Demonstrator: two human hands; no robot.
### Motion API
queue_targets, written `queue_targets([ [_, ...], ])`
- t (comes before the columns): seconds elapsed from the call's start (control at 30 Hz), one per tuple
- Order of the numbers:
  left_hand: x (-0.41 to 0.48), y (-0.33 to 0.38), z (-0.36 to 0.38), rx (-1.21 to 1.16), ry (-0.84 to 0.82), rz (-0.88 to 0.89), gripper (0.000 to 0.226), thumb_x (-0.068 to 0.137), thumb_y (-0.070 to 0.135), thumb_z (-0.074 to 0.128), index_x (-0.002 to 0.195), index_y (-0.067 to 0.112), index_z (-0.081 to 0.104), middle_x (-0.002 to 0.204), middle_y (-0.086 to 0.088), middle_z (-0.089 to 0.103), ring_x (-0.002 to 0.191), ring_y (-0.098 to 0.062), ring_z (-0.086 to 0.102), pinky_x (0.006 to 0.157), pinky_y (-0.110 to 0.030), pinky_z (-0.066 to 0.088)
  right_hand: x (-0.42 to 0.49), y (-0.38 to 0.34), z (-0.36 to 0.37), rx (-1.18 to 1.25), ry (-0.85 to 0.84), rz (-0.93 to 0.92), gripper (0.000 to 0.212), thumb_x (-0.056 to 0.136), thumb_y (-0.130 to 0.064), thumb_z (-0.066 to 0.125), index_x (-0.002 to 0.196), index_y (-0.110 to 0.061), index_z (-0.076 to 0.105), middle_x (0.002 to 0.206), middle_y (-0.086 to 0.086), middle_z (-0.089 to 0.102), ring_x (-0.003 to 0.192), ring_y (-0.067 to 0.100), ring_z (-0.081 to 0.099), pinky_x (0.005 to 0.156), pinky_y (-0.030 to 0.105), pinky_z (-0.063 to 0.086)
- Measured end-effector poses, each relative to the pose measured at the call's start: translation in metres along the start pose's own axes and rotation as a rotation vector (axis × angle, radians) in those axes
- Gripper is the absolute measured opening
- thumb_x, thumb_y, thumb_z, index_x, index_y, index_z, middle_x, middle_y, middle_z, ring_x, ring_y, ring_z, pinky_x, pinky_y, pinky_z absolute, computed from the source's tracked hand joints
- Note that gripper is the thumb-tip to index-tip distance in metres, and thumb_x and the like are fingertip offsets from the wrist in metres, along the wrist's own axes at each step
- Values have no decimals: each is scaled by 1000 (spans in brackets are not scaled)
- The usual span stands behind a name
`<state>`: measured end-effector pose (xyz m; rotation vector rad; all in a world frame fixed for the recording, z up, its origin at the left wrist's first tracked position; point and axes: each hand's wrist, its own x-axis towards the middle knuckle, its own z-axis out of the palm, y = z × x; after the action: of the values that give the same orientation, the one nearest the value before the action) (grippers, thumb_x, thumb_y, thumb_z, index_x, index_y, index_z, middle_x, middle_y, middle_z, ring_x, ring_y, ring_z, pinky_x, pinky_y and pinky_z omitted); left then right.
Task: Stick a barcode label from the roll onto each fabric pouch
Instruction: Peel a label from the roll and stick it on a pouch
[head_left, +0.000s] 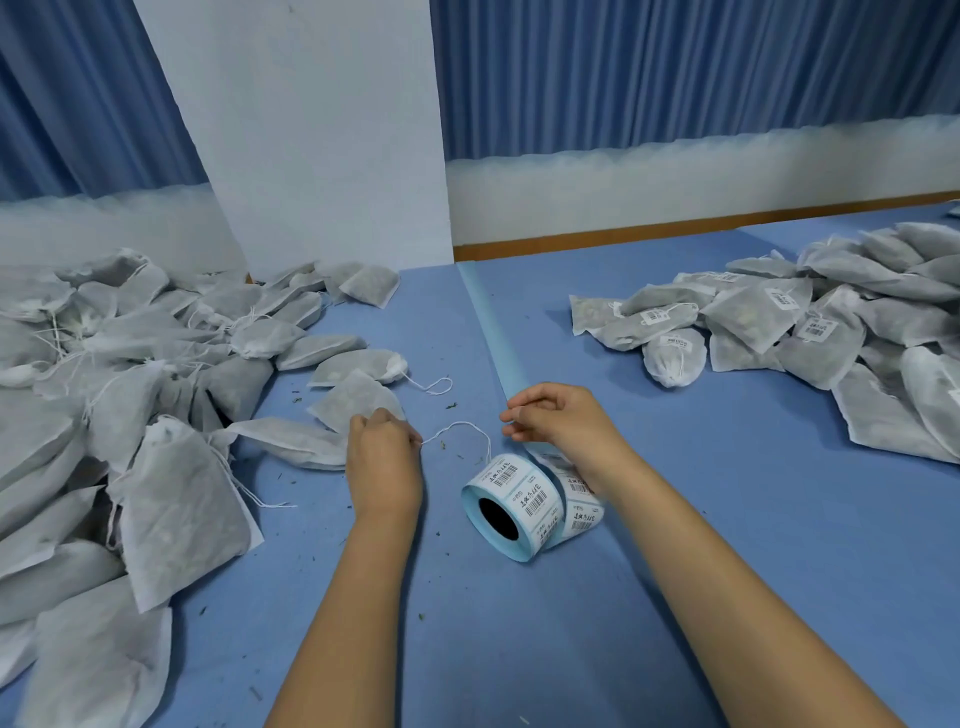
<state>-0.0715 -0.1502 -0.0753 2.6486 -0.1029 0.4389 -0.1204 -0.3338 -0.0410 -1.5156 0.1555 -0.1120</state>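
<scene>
A roll of barcode labels (511, 506) lies on its side on the blue table (519, 639), its light blue backing strip (491, 327) running away toward the wall. My right hand (558, 423) pinches the strip just beyond the roll. My left hand (382, 457) grips the neck of a grey fabric pouch (301, 441), whose white drawstring (460, 431) loops toward the roll. Unlabelled pouches (130, 389) are heaped at the left. Pouches with labels (810, 317) are heaped at the right.
A white pillar (311, 130) stands at the back centre, with blue curtains (675, 67) behind. Small green crumbs are scattered on the table between the piles.
</scene>
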Motion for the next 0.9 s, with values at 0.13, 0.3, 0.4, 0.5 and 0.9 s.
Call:
queue_targets([
  [0.13, -2, 1, 1, 22, 13, -1, 26, 93, -2, 51, 106, 8, 72, 122, -9, 58, 111, -28, 40, 85, -31, 42, -4, -2, 3, -87, -76, -42, 13, 88, 4, 59, 84, -8, 64, 86, 9, 71, 72, 17, 67, 67, 23, 52],
  [0.3, -2, -3, 0, -68, -21, 12, 39, 85, -20, 42, 108, -2, 67, 130, -14, 52, 113, -33, 46, 84, -37, 45, -5, -2, 4, -108, -102, -61, 14, 89, 2, 58, 84, -9, 65, 86, 9, 72, 69, 14, 67, 62, 20, 52],
  [0.4, 1, -5, -2, -176, 35, -37, 42, 80, -24, 40, 105, -6, 68, 116, -19, 57, 104, -33, 54, 84, -40, 46, -6, -3, 4, -96, -94, -69, 14, 89, 4, 58, 84, -7, 64, 85, 11, 71, 69, 17, 65, 64, 22, 52],
  [0.5, 1, -5, -2, -207, 54, -40, 30, 84, -16, 48, 103, -6, 69, 111, -19, 59, 99, -32, 58, 79, -30, 42, -7, -5, 5, -86, -94, -75, 13, 90, 5, 56, 86, -4, 64, 88, 15, 69, 69, 18, 64, 67, 23, 52],
  [0.9, -2, 1, -20, -422, 270, -62, 29, 95, -3, 44, 113, 3, 66, 102, -14, 68, 94, -29, 63, 79, -27, 42, -2, 0, 8, -202, -176, 8, 25, 91, 1, 57, 115, -5, 63, 96, 14, 67, 67, 17, 65, 65, 22, 53],
])
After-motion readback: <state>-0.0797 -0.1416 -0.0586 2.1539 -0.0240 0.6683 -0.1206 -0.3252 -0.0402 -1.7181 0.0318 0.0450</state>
